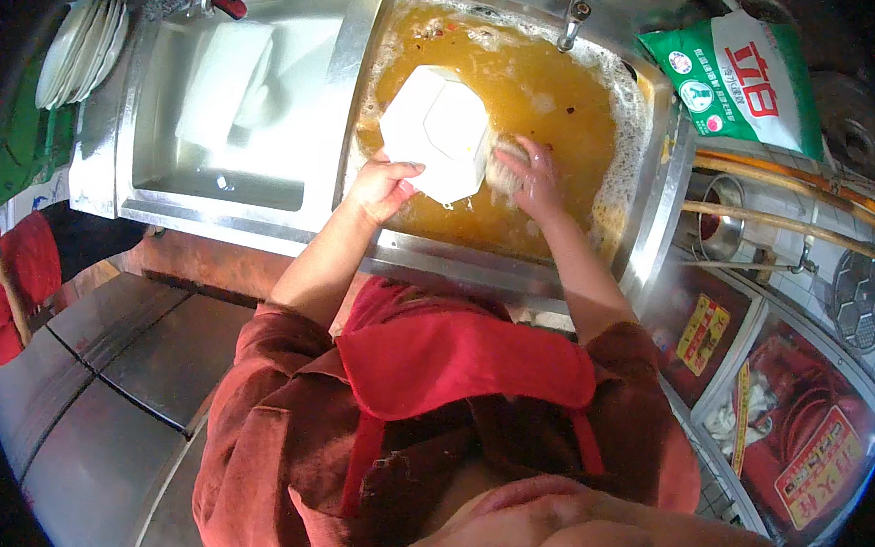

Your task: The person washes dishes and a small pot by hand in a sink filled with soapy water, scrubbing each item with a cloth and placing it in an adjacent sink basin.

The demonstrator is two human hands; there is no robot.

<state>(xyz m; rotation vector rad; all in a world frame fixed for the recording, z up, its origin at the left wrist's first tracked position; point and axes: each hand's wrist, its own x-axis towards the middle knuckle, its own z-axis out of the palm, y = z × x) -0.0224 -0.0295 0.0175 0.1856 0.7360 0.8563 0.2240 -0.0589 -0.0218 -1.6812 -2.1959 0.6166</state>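
My left hand [386, 188] grips the lower left edge of a white angular dish [436, 134], its thumb on the rim. The dish is held over the right sink basin [610, 263], which holds cloudy orange-brown water with foam along its sides. At the dish's right side, my right hand [533, 177] is closed around a pale scrubbing pad or cloth [504, 165] at the water's surface. Small food bits float near the far wall.
White dishes [223, 83] lie in the left basin [214, 189]. Stacked white plates [82, 51] stand at the far left. A faucet [574, 17] reaches over the right basin's far edge. A green and white detergent bag [742, 86] lies at right. Another person in red [21, 276] is at far left.
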